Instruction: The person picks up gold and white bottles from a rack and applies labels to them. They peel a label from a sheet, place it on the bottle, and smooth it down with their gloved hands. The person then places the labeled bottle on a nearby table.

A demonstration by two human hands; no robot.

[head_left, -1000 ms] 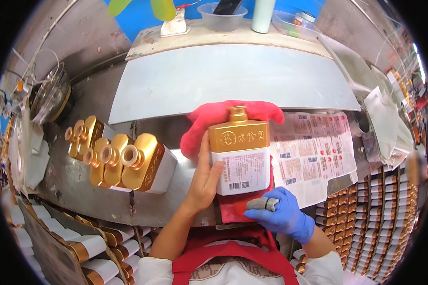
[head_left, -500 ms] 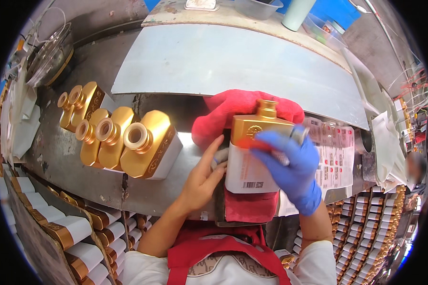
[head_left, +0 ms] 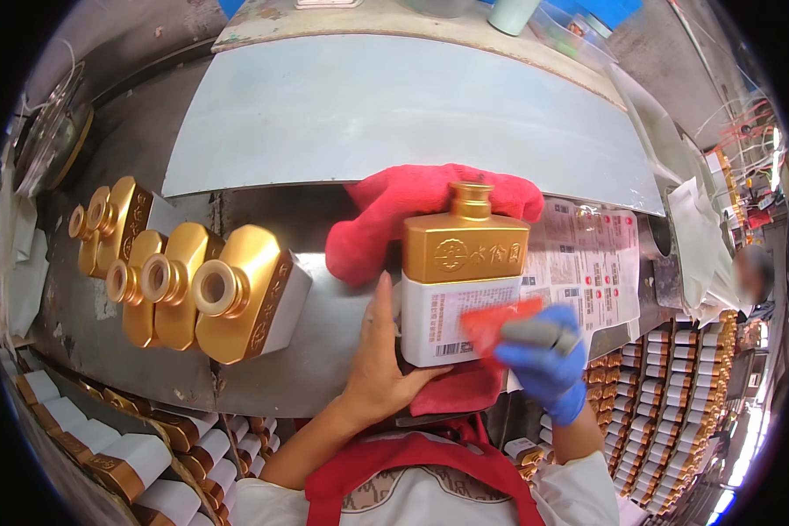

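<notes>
A flat bottle (head_left: 421, 323), with a gold shoulder and neck over a white body, lies on red cloth in front of me, its neck pointing away. My left hand (head_left: 377, 368), bare, holds its lower left corner, thumb along the base and fingers beside the left side. My right hand (head_left: 548, 368), in a blue glove, grips a red flat scraper (head_left: 500, 323), blurred by motion, against the lower right of the printed white face. Grey material covers part of the gloved fingers; its kind is unclear.
Several gold-and-white bottles (head_left: 241, 294) stand at the left on the metal table (head_left: 324, 351). A printed label sheet (head_left: 587, 254) lies right of the red cloth (head_left: 368, 232). Beyond is a pale board (head_left: 394, 114). More bottles fill racks (head_left: 666, 394) at both lower sides.
My right hand has moved down with the red scraper, from the gold shoulder toward the lower white face. My left hand has come against the bottle's lower corner. The view has shifted slightly.
</notes>
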